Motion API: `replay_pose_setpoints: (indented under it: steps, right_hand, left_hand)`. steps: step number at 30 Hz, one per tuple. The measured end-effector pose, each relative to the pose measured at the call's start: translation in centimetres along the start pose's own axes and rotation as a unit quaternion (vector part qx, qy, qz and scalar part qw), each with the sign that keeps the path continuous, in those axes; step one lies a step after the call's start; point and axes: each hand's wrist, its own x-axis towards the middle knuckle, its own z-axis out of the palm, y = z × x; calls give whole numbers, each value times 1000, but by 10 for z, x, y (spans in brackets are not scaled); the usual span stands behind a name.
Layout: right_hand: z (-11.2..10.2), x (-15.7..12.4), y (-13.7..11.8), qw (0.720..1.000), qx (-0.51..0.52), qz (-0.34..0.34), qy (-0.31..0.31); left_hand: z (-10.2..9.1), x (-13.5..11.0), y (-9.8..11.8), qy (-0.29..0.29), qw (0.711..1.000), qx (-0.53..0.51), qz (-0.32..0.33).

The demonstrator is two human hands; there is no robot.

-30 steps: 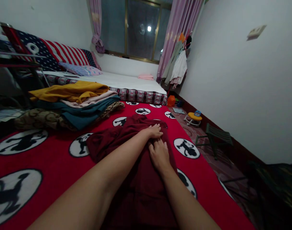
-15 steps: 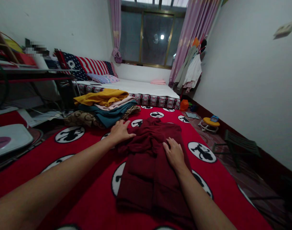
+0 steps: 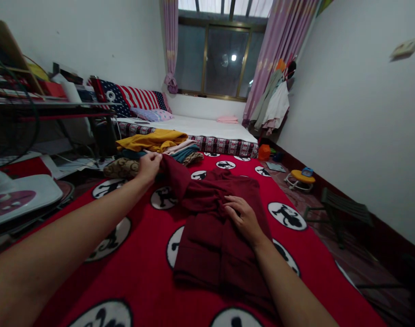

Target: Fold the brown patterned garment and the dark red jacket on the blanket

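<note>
A dark red garment lies partly folded on a red blanket printed with black-and-white cartoon circles. My left hand is closed in a pinch on one end of the garment, drawn out to the upper left and lifted off the blanket. My right hand rests on the middle of the garment, fingers curled into its bunched folds.
A pile of folded clothes, yellow on top, sits just beyond my left hand. Behind it are a bed and a window. A fan and shelves stand at the left. A green stool and small toys lie on the floor at the right.
My left hand has gone from lying flat on the garment's left edge to pinching it and pulling it out to the upper left. My right hand stays on the garment's middle.
</note>
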Motion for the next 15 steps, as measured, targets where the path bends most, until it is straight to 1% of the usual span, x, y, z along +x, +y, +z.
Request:
replay_pose_setpoints:
  steps: [1, 2, 3, 4, 5, 6, 7, 8, 9, 10, 11, 12, 13, 14, 15]
  right_hand:
    - [-1, 0, 0, 1000, 8, 11, 13]
    - [-1, 0, 0, 999, 18, 24, 28]
    - [-2, 1, 0, 998, 30, 38, 45]
    - [-2, 1, 0, 996, 47, 53, 61]
    - [-3, 1, 0, 992, 71, 72, 77]
    - [-3, 1, 1, 985, 106, 96, 94]
    - [-3, 1, 2, 973, 154, 126, 113]
    - [-4, 2, 3, 955, 213, 159, 133]
    - [-5, 2, 5, 928, 279, 192, 156]
    - [-6, 2, 6, 893, 346, 223, 183]
    - [-8, 3, 9, 854, 405, 250, 212]
    - [-10, 3, 11, 814, 454, 273, 239]
    - [-13, 4, 13, 778, 490, 294, 261]
    - [-15, 5, 15, 747, 515, 312, 281]
    - [-17, 5, 17, 723, 532, 327, 295]
  left_hand:
    - [6, 8, 9, 34, 995, -88, -18]
    - [14, 14, 21, 60, 983, -172, -31]
    - [24, 20, 36, 64, 972, -223, -32]
    - [37, 23, 51, 55, 966, -251, -20]
    - [52, 23, 68, 25, 948, -317, -3]
    - [69, 21, 83, -44, 933, -356, 15]
    - [86, 14, 96, -122, 925, -357, 38]
    - [102, 5, 106, -211, 915, -337, 65]
    - [117, -9, 111, -285, 906, -300, 88]
    - [130, -25, 111, -348, 895, -255, 113]
    - [139, -43, 105, -404, 882, -199, 139]
    - [144, -63, 94, -448, 868, -132, 172]
    - [145, -83, 80, -474, 855, -57, 202]
    - [143, -101, 63, -483, 846, 29, 223]
    - [138, -118, 46, -477, 840, 102, 239]
